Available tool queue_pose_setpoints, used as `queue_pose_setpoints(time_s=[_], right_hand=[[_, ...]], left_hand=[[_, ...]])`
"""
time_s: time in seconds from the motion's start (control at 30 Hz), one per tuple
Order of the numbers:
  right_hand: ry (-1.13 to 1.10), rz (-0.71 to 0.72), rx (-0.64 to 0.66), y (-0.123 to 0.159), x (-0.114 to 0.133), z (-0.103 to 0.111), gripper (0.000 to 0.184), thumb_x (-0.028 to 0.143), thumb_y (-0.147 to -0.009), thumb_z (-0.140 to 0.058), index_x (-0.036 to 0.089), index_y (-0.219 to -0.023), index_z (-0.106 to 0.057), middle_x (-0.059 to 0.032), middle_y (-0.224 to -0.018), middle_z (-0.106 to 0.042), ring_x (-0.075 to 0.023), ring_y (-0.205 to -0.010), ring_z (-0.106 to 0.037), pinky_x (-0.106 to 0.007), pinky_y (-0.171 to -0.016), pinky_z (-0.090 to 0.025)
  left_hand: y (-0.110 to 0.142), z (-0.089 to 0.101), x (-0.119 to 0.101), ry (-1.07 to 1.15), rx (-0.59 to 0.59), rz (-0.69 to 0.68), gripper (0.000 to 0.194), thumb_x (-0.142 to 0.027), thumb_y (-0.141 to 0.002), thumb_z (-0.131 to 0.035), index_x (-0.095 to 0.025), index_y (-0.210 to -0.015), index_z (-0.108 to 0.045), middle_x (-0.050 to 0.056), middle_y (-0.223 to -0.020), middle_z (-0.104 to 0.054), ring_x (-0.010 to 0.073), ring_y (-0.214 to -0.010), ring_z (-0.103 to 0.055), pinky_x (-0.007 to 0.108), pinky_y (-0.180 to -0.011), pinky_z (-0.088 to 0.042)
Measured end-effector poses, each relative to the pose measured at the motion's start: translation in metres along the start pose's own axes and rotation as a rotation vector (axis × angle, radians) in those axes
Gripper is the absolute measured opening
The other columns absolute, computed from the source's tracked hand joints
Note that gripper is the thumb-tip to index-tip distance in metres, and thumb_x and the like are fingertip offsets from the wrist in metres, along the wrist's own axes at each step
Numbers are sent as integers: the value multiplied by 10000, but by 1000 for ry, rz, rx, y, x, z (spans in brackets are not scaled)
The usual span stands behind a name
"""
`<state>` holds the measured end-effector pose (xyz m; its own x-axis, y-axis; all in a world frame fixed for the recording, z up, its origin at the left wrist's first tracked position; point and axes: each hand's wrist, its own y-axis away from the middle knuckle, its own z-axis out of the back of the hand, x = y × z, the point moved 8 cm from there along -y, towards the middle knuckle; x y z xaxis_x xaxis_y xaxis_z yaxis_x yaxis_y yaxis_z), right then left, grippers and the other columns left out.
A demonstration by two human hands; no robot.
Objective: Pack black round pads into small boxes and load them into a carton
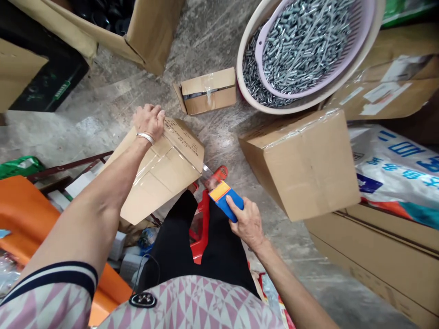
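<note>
My left hand (150,122) grips the upper edge of a tilted cardboard box (157,176), its fingers bent over the printed side. Clear tape runs shiny along the box's seam. In my right hand (248,224) is a blue tape dispenser (228,201) with an orange-yellow end, my thumb resting on its face. It is apart from the box's right corner, and a clear strip (206,170) shows between the two. The tape roll itself cannot be made out.
A second taped box (312,169) stands on the right. Beyond lie a small carton (209,91) and a tub (242,87) holding a lilac basket (262,68) of metal parts. A red plastic piece (202,228) shows between my legs; an orange object (30,214) is at left.
</note>
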<state>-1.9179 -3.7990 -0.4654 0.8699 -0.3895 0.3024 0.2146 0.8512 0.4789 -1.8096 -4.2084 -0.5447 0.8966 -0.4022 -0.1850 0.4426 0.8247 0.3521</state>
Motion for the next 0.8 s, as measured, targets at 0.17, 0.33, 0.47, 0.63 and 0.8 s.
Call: queue_pose_setpoints(time_s=[0.17, 0.33, 0.47, 0.63, 0.8], right_hand=[[105, -90, 167, -43, 30, -18, 715, 188, -752, -596, 272, -1448, -459, -168, -1100, -483, -274, -867, -435, -394, -760, -356], [104, -249, 205, -108, 73, -46, 610, 210, -729, -636, 191, -1336, -573, -203, -1159, -488, -327, -1007, -459, -433, -827, -362], [-376, -580, 274, -105, 66, -109, 478, 258, -642, -694, 171, -1113, -692, -159, -1119, -548, -340, -1085, -501, -464, -924, -398], [-1306, -1237, -128, -16, 35, -143, 517, 250, -578, -563, 209, -1090, -619, -37, -911, -636, -266, -953, -615, -454, -861, -512], [-2182, -1078, -807, -54, 34, -88, 397, 276, -618, -465, 251, -996, -581, 0, -913, -699, -213, -926, -658, -421, -811, -555]], left_hand=[[0, -3, 5, 86, 5, 33, 479, -512, -965, -334, -243, -1232, -628, 75, -1329, -570, 289, -1268, -408, 459, -1067, -288], [2, -3, 7, 135, -16, 59, 498, -510, -973, -313, -225, -1264, -600, 71, -1327, -560, 299, -1343, -349, 469, -1095, -268], [2, 1, 6, 118, -74, 45, 469, -447, -964, -356, -215, -1305, -580, 114, -1361, -539, 342, -1285, -420, 521, -1061, -321], [1, 3, 9, 174, -106, 28, 521, -426, -950, -397, -207, -1419, -466, 140, -1484, -427, 358, -1322, -394, 551, -1083, -310], [3, 6, 10, 171, -118, 30, 587, -442, -960, -381, -134, -1460, -406, 160, -1546, -347, 347, -1329, -390, 543, -1088, -310]])
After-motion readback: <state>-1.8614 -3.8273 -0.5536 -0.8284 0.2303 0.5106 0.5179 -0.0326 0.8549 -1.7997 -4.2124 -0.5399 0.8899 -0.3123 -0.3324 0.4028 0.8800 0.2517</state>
